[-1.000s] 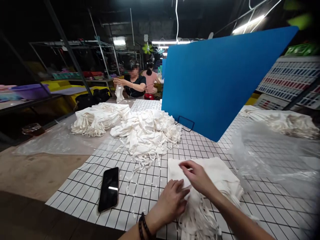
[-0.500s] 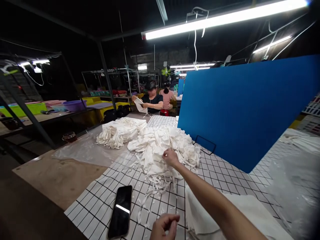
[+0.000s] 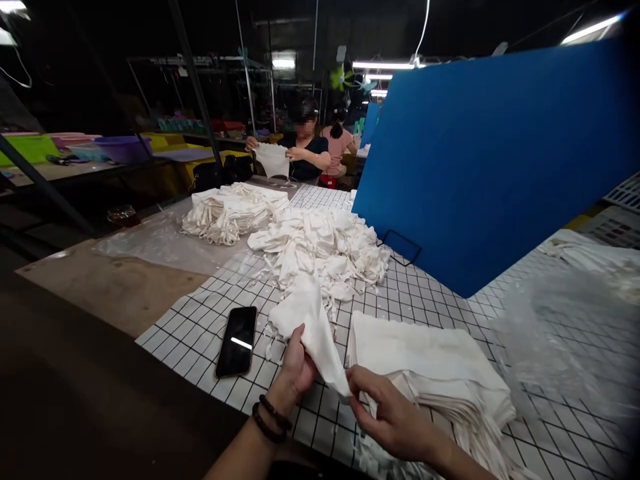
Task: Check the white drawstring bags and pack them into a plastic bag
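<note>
We have one loose white cloth piece [image 3: 310, 327] up off the counter [image 3: 200, 333], held between both hands at about 6 o'clock of the view; left hand [image 3: 296, 363] closed around its middle from below, right hand [image 3: 387, 413] pinching its lower corner between thumb and fingers; the cloth's upper end hangs free, not yet flattened or folded.

Done so far, as we judge it: a neat flat stack of white cloth pieces [image 3: 425, 360] sits at 4 o'clock of the hands, just beside the right hand, straps trailing off its near edge; a second tidy stack of white pieces with looped straps [image 3: 225, 213] lies on clear plastic sheet [image 3: 150, 240] at 11 o'clock, well away.

Left to do, by the look of it: the tangled heap of white cloth pieces [image 3: 320, 250] at 12 o'clock is large, so we'd call it roughly mid-run; can't count pieces.

Black smartphone [image 3: 237, 341] lies face up at 10 o'clock of the left hand, near but apart; blue upright panel [image 3: 490, 153] stands at 1 o'clock; a co-worker [image 3: 307, 150] at the far end holds up a white piece.
</note>
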`<state>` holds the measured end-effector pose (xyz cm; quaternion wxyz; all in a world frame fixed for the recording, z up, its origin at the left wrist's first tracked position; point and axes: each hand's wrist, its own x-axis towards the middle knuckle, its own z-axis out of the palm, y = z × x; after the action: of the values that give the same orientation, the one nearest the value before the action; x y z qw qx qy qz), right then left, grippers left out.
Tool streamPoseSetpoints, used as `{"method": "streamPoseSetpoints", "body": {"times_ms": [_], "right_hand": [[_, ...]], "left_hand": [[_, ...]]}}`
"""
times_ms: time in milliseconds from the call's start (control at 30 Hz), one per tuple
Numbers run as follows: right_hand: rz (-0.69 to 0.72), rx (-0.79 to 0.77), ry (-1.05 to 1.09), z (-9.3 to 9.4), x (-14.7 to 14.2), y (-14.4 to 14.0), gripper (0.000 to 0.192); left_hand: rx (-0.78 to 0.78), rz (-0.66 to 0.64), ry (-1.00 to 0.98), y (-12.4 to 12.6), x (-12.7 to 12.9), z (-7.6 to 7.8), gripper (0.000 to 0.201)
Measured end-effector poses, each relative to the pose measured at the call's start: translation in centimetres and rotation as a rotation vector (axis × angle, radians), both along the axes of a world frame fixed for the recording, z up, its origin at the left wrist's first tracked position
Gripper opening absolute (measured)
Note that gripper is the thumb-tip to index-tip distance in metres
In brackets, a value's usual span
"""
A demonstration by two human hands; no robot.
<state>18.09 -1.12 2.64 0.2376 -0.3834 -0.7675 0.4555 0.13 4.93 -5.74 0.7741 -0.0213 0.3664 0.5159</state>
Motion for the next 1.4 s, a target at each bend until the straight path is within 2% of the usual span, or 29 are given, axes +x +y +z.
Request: {"method": "streamPoseSetpoints", "body": {"times_ms": [100,200,267,333,400,467,533,600,700,767,867,1000,1100,1200,1300,1400], "right_hand": [[-0.211,-0.175,0.228,-2.3,1.8,-0.9,0.017],[-0.429,-0.331,0.522,-4.0,2.8,-1.5,0.027],[-0.575,-0.405,0.651,-4.7,2.9,-1.9,0.027],[-0.678,-0.416,0.701,-4.9,2.8,-2.2,0.025],[-0.710,-0.307,0.653,-4.7,2.5,-2.4,0.023],[-0.674,-0.115,0.493,-4.0,2.1,-2.6,0.018],[-0.542,0.094,0.276,-2.9,1.4,-3.0,0.011],[-0.346,0.254,0.081,-1.9,0.3,-3.5,0.009],[-0.102,0.383,-0.070,-1.2,-2.2,-4.4,0.024],[-0.005,0.433,-0.101,-1.7,-3.9,-5.0,0.028],[0.078,0.506,-0.116,-3.1,-5.5,-5.9,0.023],[0.104,0.488,-0.190,-4.1,-5.7,-6.5,0.014],[0.073,0.364,-0.154,-3.1,-4.9,-6.4,0.015],[0.048,0.215,-0.035,-1.3,-4.0,-5.9,0.014],[-0.014,0.170,0.033,0.0,-3.2,-5.5,0.012],[-0.097,0.133,0.007,0.6,-2.6,-5.4,0.007]], "left_hand": [[-0.005,0.079,0.101,-0.9,-0.7,-0.9,0.027],[0.046,0.105,0.196,-1.6,-1.4,-1.3,0.023],[0.084,0.131,0.269,-2.0,-1.7,-1.4,0.019],[0.119,0.137,0.355,-2.6,-1.8,-1.6,0.019],[0.130,0.133,0.483,-3.3,-1.8,-1.7,0.025],[0.155,0.119,0.624,-3.8,-1.7,-1.3,0.034],[0.240,0.059,0.697,-4.1,-1.5,-0.5,0.039],[0.348,-0.060,0.633,-3.9,-1.2,0.7,0.043],[0.389,-0.201,0.418,-3.2,-0.9,1.8,0.041],[0.341,-0.209,0.323,-2.5,-1.0,1.7,0.034],[0.283,-0.168,0.276,-1.9,-1.8,0.6,0.029],[0.238,-0.110,0.311,-1.9,-3.8,-0.7,0.029],[0.237,-0.123,0.438,-2.1,-5.6,-0.5,0.028],[0.340,-0.219,0.651,-2.1,-7.4,0.6,0.032],[0.410,-0.292,0.932,-2.0,-8.6,2.1,0.037],[0.383,-0.357,1.012,-2.0,-9.0,3.7,0.041]]}}
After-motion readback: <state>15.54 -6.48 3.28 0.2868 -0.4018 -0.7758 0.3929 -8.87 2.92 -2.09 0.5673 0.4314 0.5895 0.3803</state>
